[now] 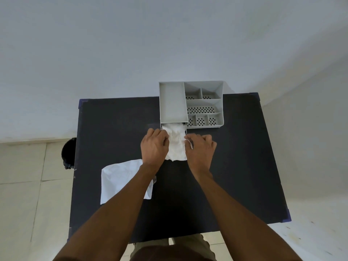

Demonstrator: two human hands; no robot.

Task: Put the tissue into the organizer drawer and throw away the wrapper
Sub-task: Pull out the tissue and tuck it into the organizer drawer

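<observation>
Forearms: two bare arms reach forward from the bottom edge, over the near half of the dark surface [235, 166].
Wrapper: a crumpled white wrapper [120, 180] lies flat on the surface, left of centre, partly under the left forearm.
Left hand: the left hand [154, 146] is curled, fingers pinching the left edge of the tissue [176, 143].
Right hand: the right hand [201, 147] is curled too, fingers gripping the tissue's right edge.
Tissue: a white, rumpled wad held between both hands, its far end inside the open drawer [162, 127], its near end hanging out over the surface.
Organizer: a grey organizer [191, 104] stands at the far edge of the surface, with perforated compartments on the right and a plain tray above the drawer.
Bin: a black bin [68, 152] sits on the floor just beside the surface's left edge.
</observation>
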